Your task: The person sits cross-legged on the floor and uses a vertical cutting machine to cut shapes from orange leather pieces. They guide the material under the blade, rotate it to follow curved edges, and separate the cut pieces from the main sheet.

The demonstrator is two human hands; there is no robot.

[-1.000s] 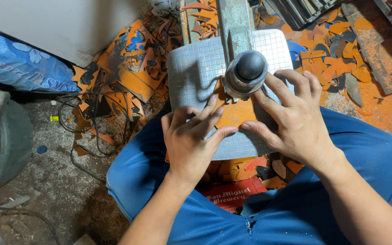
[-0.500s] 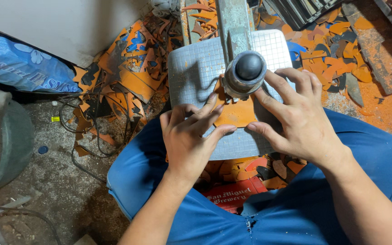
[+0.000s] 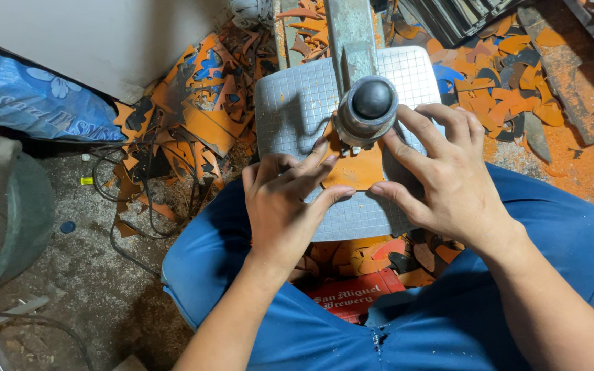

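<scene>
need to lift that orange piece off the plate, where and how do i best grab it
Take the orange piece by its near edge, coming from your side. That flat edge lies bare on the gridded metal plate between both hands; its far end sits under the round machine head.

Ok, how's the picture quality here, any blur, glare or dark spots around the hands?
Head view: sharp throughout, no motion blur on the left hand or right hand; lighting is even on the orange piece and grid plate; a faint sheen on the dark round knob; the lower left floor falls into shadow.
</scene>
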